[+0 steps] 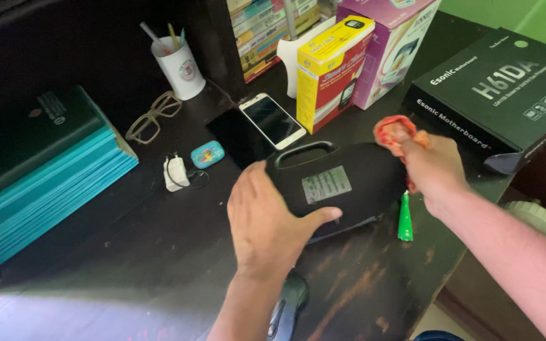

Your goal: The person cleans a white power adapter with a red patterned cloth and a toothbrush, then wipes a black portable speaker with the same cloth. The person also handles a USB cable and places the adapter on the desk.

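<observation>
The dark wooden desk (159, 252) carries everything here, and the work in hand looks like the wiping of the black speaker (342, 186), a fat cylinder with a carry handle that lies on its side near the middle of the desk, label patch facing up. Judging by the grip and the cloth, the cleaning is under way at the speaker's right end; the next stroke would call for the body to be kept from rolling while the cloth travels along the curved fabric toward the handle.

The left hand (266, 221) is spread wide, palm pressed over the speaker's left end, thumb stretched along its near side, steadying it rather than closing around it. The right hand (434, 170) is closed into a loose fist on a red cloth (394, 131), which bunches out above the knuckles and touches the speaker's right end.

Around them: a stack of teal-edged books (45, 189) at the left, a black box (507, 88) at the right, a yellow box (330, 76) behind, two phones (272, 120) just beyond the handle, a white cup of pens (181, 66), glasses (153, 117), and a green marker (405, 218) just beside the speaker.
</observation>
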